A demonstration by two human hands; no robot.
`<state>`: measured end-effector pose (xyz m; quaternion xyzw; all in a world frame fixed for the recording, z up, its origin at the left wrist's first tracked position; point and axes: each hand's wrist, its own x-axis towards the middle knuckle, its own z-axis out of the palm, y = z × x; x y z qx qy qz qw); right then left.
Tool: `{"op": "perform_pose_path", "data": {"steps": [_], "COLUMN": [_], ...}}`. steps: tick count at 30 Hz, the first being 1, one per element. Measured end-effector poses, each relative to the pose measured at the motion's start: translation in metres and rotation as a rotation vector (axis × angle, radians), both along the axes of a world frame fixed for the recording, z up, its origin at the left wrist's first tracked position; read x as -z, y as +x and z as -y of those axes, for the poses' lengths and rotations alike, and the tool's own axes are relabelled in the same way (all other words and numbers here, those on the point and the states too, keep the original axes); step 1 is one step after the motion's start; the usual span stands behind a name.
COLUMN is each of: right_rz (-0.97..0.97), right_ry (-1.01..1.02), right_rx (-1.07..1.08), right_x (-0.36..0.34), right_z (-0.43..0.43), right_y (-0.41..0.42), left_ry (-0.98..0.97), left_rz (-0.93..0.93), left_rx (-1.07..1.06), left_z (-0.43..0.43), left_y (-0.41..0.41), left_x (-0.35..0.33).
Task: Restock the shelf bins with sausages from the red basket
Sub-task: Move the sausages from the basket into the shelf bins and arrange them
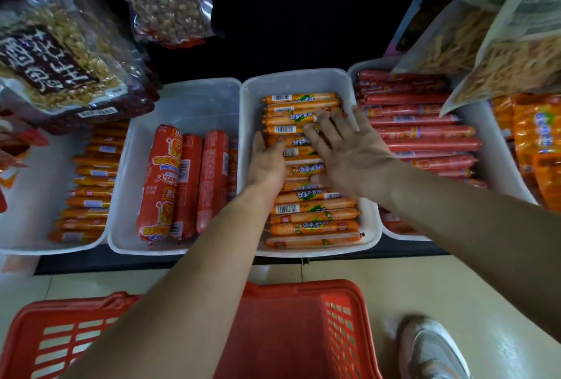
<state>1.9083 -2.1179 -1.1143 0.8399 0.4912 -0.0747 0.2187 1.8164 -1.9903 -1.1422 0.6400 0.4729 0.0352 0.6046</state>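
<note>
Red basket (291, 327) at bottom of frame on the tiled floor, interior mostly hidden by the forearms; a grey sneaker (431, 348) at bottom right. Above it, a row of white shelf bins. Centre bin (303, 81) holds a stack of orange sausages (312, 220) lying crosswise. Both hands are in this bin: left hand (267, 160) palm-down on the left side of the stack, fingers loose; right hand (349, 148) flat with fingers spread on top of the sausages, nothing gripped. Bin left of centre (188, 96) has thick red sausages (185, 181) lying lengthwise. Bin right of centre holds long red sausages (419, 132). Far left bin has more orange sausages. Hanging snack bags (60, 53) at upper left and upper right.
</note>
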Motion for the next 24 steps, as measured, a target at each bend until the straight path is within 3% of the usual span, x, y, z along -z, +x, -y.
{"op": "perform_pose_path", "data": {"steps": [15, 18, 22, 24], "right_rz": [-0.001, 0.022, 0.071, 0.028], "right_ry": [0.063, 0.071, 0.275, 0.219], "right_rx": [0.136, 0.129, 0.061, 0.001], "right_x": [0.003, 0.007, -0.002, 0.001], "right_z": [-0.035, -0.039, -0.032, -0.024], "right_y": [0.037, 0.045, 0.031, 0.016], "left_ry": [0.205, 0.196, 0.218, 0.198], "left_rz": [0.007, 0.010, 0.008, 0.027], "left_rx": [0.119, 0.133, 0.143, 0.120], "left_z": [-0.031, -0.031, -0.031, -0.033], "left_y": [0.048, 0.049, 0.044, 0.044], "left_x": [0.003, 0.001, 0.011, 0.012]}}
